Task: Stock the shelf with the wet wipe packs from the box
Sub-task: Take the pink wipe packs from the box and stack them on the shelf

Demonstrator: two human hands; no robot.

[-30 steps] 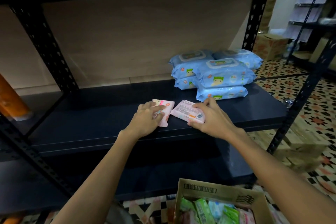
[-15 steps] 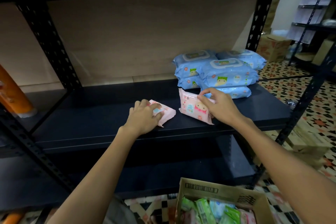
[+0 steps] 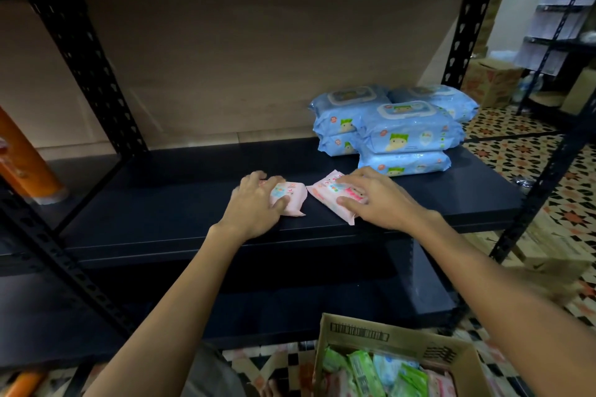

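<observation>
Left hand (image 3: 256, 203) gripping one small pink pack (image 3: 290, 200) flat on shelf (image 3: 161, 203); right hand (image 3: 377, 200) gripping another pink pack (image 3: 325, 196) alongside. Probably light, soft, slick-wrapped. Best taken across the short sides, thumb opposite fingers.

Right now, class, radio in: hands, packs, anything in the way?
Left hand grips one pink pack; right hand holds the other pink pack. Both flat on the shelf. Blue packs behind, apart.

dim rm, beige wall (image 3: 258, 68), patterned tile floor (image 3: 516, 151).
</observation>
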